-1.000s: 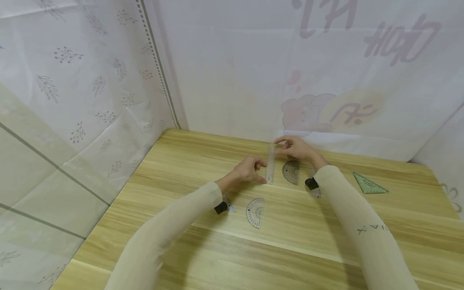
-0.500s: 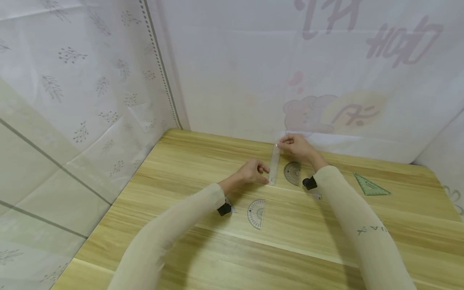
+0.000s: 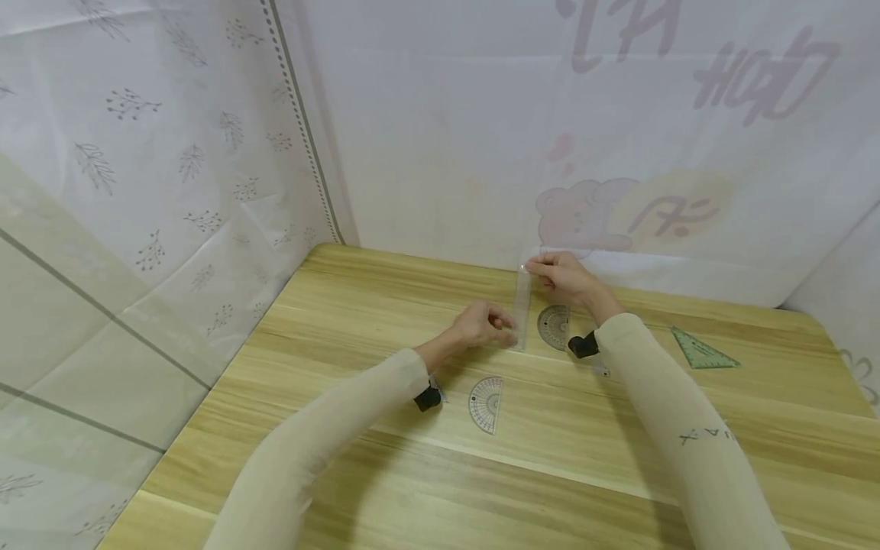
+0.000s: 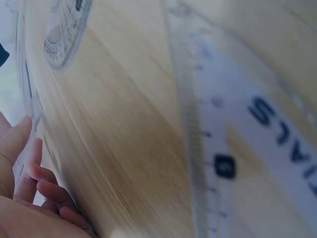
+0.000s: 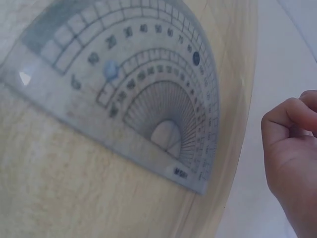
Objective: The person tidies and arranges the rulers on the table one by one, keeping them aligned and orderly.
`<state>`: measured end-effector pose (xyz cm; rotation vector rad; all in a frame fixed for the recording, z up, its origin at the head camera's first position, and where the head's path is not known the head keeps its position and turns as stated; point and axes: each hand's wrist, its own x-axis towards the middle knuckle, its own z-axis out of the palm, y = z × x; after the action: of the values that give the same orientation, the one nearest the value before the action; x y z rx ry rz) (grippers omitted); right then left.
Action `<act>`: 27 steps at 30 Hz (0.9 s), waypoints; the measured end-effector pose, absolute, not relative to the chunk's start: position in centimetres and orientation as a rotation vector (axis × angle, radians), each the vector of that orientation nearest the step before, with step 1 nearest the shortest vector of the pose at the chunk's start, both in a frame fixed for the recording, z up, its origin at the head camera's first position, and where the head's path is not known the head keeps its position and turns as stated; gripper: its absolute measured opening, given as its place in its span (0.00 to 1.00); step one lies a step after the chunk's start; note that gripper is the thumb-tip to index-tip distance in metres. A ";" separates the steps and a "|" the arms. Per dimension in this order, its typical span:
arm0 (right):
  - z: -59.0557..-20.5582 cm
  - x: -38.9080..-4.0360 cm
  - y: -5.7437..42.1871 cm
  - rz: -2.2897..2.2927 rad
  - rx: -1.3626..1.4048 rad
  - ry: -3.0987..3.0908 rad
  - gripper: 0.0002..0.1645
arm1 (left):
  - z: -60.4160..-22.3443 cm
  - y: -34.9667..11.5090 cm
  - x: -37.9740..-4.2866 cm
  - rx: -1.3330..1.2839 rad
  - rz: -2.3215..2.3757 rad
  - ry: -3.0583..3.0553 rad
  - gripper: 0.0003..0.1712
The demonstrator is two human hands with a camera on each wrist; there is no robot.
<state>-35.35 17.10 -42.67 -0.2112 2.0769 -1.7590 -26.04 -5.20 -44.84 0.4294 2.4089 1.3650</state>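
Observation:
A clear straight ruler (image 3: pixel 522 305) runs front to back near the table's far edge, its far end raised. My right hand (image 3: pixel 567 276) pinches that far end between thumb and fingertips. At the near end, my left hand (image 3: pixel 481 325) has thumb and fingers curled at the ruler's left side, the fingertips overlapping it. In the left wrist view, the left thumb (image 4: pixel 17 141) and fingers come together at a clear strip. Beside the ruler, under the right wrist, lies a clear protractor (image 5: pixel 163 99). A second protractor (image 3: pixel 486 405) lies nearer the front.
A green set square (image 3: pixel 703 351) lies to the right on the wooden table (image 3: pixel 412 473). Below the left wrist sits a clear set square (image 4: pixel 203 139), mostly hidden in the head view. Another clear piece (image 3: pixel 602 368) shows under the right wrist. A patterned curtain (image 3: pixel 426 153) hangs behind.
The right hand has closed from beside the ruler onto its far end and lifted that end. Left fingertips have shifted slightly right, onto the ruler's near end.

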 end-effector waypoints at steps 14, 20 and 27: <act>-42.3 -35.0 17.3 -1.829 -0.271 2.003 0.15 | -45.0 -5.9 -26.2 0.475 1.499 2.307 0.10; -41.9 -34.9 17.2 -1.905 -0.311 1.951 0.08 | -44.6 -6.6 -25.8 0.446 1.526 2.309 0.10; -41.6 -34.6 16.9 -1.960 -0.323 1.935 0.09 | -44.8 -7.2 -25.6 0.351 1.642 2.215 0.09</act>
<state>-34.62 16.94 -41.62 -0.3231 1.9352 -1.9597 -25.62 -7.21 -44.81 0.3509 2.2146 1.6423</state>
